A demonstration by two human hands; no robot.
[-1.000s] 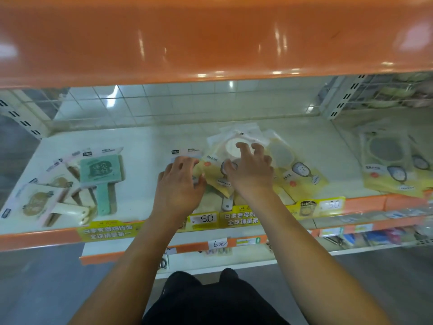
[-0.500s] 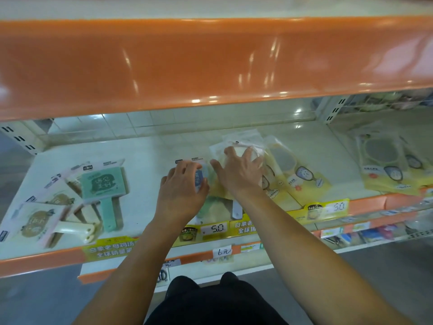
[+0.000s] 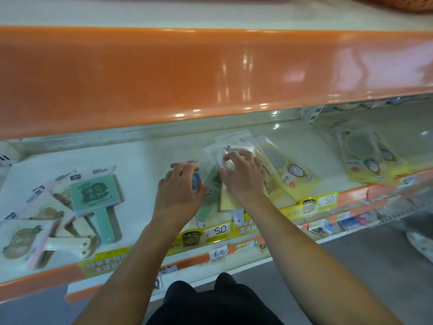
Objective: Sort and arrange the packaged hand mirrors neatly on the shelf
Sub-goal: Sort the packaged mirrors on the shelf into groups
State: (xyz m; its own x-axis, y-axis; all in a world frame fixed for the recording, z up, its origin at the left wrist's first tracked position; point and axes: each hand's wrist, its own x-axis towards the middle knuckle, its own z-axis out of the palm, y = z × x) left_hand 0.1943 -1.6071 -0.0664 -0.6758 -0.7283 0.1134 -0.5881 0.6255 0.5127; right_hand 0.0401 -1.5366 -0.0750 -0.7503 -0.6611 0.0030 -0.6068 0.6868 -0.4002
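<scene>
Head view: both hands are placed on the mixed pile of packaged hand mirrors (image 3: 218, 184) at frame centre, on the white shelf (image 3: 145, 165). The left hand (image 3: 180, 195) is curled over a pack with a blue print, apparently gripped. The right hand (image 3: 243, 179) has bent fingers pressed on the clear pack with a white round mirror (image 3: 230, 152); a true grip cannot be told. Square mint mirror pack (image 3: 93, 195) and others are fanned at lower left; yellow packs (image 3: 293, 174) lie right of centre. Step judged: the centre pile is being separated. Next, one pack should be lifted free and matched to its group.
</scene>
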